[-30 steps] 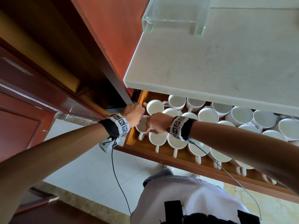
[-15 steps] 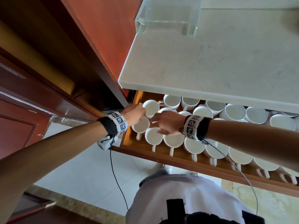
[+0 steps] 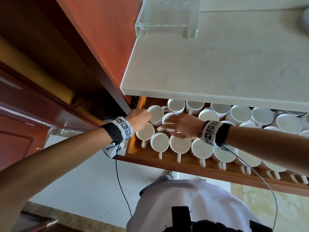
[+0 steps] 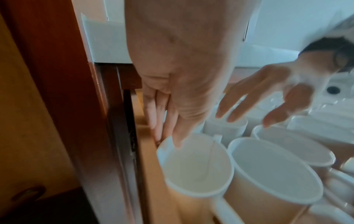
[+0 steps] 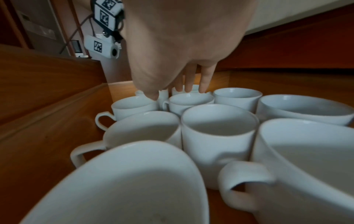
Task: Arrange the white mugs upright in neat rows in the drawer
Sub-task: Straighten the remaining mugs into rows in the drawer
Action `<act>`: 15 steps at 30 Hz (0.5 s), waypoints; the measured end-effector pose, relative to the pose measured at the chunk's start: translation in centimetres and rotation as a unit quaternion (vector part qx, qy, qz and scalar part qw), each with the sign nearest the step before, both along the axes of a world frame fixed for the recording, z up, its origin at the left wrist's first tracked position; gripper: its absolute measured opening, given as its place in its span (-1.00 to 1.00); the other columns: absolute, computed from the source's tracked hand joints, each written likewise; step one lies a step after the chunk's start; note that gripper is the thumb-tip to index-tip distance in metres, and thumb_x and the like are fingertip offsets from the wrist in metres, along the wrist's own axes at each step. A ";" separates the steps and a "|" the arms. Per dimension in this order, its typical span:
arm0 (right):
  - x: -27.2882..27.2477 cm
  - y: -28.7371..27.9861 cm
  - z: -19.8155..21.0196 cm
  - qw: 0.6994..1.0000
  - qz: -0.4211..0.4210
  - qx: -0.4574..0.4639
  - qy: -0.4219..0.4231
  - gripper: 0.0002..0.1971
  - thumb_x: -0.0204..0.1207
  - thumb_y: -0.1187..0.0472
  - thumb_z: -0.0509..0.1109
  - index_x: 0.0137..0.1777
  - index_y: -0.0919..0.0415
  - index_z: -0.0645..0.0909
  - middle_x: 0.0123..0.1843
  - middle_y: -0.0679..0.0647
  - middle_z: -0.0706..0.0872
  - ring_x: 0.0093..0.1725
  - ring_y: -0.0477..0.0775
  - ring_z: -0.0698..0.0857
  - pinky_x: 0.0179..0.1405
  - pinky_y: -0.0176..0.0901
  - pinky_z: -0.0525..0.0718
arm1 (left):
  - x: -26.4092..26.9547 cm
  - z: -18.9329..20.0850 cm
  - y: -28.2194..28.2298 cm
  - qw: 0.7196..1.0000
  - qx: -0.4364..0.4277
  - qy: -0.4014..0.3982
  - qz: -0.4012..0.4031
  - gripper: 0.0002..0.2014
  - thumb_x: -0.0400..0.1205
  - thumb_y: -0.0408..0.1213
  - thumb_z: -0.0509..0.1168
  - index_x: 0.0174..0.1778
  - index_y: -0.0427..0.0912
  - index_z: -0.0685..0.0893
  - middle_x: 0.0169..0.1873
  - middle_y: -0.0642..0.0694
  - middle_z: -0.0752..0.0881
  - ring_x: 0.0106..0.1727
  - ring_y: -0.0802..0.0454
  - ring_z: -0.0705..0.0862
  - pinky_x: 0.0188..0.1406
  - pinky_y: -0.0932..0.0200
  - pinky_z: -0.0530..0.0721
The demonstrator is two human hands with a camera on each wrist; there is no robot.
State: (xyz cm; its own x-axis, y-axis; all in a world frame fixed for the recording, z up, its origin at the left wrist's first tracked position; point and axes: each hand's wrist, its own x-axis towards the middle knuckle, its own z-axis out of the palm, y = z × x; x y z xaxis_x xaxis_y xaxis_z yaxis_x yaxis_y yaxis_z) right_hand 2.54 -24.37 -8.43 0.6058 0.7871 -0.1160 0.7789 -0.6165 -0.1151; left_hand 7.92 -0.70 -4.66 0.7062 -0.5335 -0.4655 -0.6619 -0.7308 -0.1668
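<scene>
An open wooden drawer (image 3: 200,173) holds several upright white mugs, the front row with handles toward me. My left hand (image 3: 140,118) is at the drawer's left end; its straight fingers (image 4: 159,121) reach down beside the drawer wall and its thumb touches the rim of the front-left mug (image 4: 193,163) (image 3: 144,132). My right hand (image 3: 173,124) hovers with spread fingers over a second-row mug (image 3: 167,116), and its fingertips (image 5: 203,86) rest on that mug's (image 5: 191,98) far rim. Neither hand grips a mug.
A pale stone countertop (image 3: 217,64) overhangs the drawer's back rows. A clear acrylic stand (image 3: 167,17) sits on it at the far edge. Red-brown cabinet panels (image 3: 100,39) stand close on the left. White floor tiles (image 3: 83,173) lie below.
My right hand went from curled at the front-left mugs to spread fingers, shifting right and back onto a second-row mug. The left hand stayed at the drawer's left end.
</scene>
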 end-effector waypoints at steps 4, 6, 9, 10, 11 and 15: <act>0.2 0.4 1.2 0.992 -0.120 -0.024 0.014 -0.60 0.68 -0.11 0.19 0.39 0.02 0.60 0.28 0.02 0.71 0.23 0.16 0.69 0.00 0.12 0.74 | 0.2 0.4 -0.9 0.999 -0.039 -0.022 0.007 -0.81 0.69 -0.42 0.33 -0.25 -0.18 0.66 -0.38 -0.09 0.62 -0.34 -0.10 0.66 -0.31 0.04 0.74; 0.2 0.7 1.4 0.984 -0.173 -0.040 0.027 -0.60 0.66 -0.15 0.26 0.39 -0.01 0.59 0.30 0.00 0.68 0.31 0.13 0.63 0.09 0.12 0.70 | 0.6 0.6 -1.5 0.997 -0.068 -0.027 0.004 -0.82 0.69 -0.41 0.28 -0.19 -0.23 0.73 -0.32 -0.13 0.71 -0.27 -0.14 0.72 -0.27 0.00 0.75; -0.1 1.5 1.0 0.974 -0.215 -0.050 0.040 -0.56 0.62 -0.24 0.29 0.39 -0.04 0.61 0.32 -0.02 0.67 0.37 0.10 0.57 0.17 0.13 0.65 | 1.6 0.6 -2.1 0.994 -0.106 0.000 0.012 -0.84 0.67 -0.36 0.29 -0.13 -0.24 0.77 -0.26 -0.16 0.77 -0.20 -0.16 0.75 -0.25 0.00 0.71; -0.2 1.8 1.1 0.972 -0.225 -0.050 0.045 -0.54 0.62 -0.27 0.29 0.38 -0.05 0.62 0.32 -0.02 0.67 0.37 0.10 0.58 0.18 0.14 0.65 | 1.9 0.6 -2.3 0.994 -0.110 0.007 0.015 -0.86 0.66 -0.34 0.31 -0.15 -0.22 0.78 -0.26 -0.14 0.77 -0.19 -0.17 0.76 -0.23 0.00 0.70; -0.4 2.1 1.3 0.971 -0.231 -0.049 0.048 -0.54 0.62 -0.28 0.29 0.37 -0.04 0.63 0.32 -0.01 0.67 0.36 0.11 0.59 0.19 0.14 0.65 | 2.1 0.5 -2.5 0.994 -0.111 0.014 0.023 -0.87 0.64 -0.32 0.34 -0.19 -0.19 0.75 -0.27 -0.11 0.76 -0.19 -0.17 0.76 -0.21 0.00 0.69; -0.6 2.8 2.2 0.969 -0.237 -0.035 0.058 -0.60 0.68 -0.19 0.29 0.36 0.00 0.66 0.29 0.04 0.69 0.28 0.15 0.67 0.19 0.03 0.60 | 2.6 0.6 -3.3 0.992 -0.108 0.064 0.023 -0.68 0.61 -0.31 0.35 -0.44 -0.07 0.45 -0.44 -0.01 0.55 -0.32 -0.15 0.64 -0.30 0.04 0.62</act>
